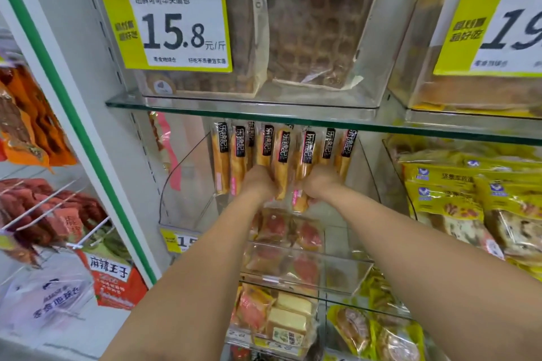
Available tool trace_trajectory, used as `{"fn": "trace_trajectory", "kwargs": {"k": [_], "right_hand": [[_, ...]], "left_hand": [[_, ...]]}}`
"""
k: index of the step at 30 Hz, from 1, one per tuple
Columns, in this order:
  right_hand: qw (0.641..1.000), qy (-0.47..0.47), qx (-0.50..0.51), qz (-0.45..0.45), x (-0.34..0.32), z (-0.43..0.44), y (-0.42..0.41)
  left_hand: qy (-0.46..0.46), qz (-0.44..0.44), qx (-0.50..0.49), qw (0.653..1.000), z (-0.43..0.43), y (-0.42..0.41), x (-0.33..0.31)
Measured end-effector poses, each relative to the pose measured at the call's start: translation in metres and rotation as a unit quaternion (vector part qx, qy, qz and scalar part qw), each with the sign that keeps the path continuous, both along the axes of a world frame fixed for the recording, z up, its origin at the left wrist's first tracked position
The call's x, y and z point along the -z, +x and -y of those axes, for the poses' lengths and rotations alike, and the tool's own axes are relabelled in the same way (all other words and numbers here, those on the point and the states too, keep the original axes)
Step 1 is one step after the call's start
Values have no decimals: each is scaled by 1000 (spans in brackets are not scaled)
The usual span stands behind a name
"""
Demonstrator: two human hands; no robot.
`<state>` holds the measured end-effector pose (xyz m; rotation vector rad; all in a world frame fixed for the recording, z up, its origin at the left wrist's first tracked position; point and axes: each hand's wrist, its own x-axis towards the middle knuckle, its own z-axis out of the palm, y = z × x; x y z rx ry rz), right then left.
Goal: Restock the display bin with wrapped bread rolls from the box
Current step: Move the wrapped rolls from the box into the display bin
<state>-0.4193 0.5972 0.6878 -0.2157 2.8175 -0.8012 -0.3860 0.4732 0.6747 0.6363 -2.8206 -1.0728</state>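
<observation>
Nearest, at the bottom of the frame, two bare forearms are reaching up and inward from the lower corners. Beneath them, wrapped cake slices [290, 316] are lying in a clear tray, and above these, pink-filled packets [281, 231] are resting on a glass ledge.

Further in, at frame centre, the left hand [258, 183] and the right hand [321, 183] are pressing side by side against the lower ends of the bread rolls [281, 155]. Only the backs of both hands are showing, so whether the fingers are spread, closed or gripping a roll cannot be told. One roll is standing between the two hands, and the pink-printed end of another is hanging just below the right hand.

The rolls are standing upright in a row at the back of the clear display bin [187, 182], their black labels facing outward. At right, yellow packets [445, 193] are filling the next bin.

Above, a glass shelf [293, 119] is crossing the frame and carrying waffle packs [316, 38] behind a yellow price tag [176, 29] at upper left.
</observation>
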Motion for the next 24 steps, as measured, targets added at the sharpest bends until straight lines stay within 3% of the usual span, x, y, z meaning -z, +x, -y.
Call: {"fn": "trace_trajectory", "kwargs": {"k": [10,18,24], "right_hand": [[997,49,-54,6,-10,9,-6],[990,126,-50,40,-14,5,-11],[990,134,-43,31,-13,-2,-7]], "left_hand": [[-86,-15,-38,995,6,-9,5],[-190,-12,11,982,15,-6,-11],[-198,11,10,980,5,-1,-8]]}}
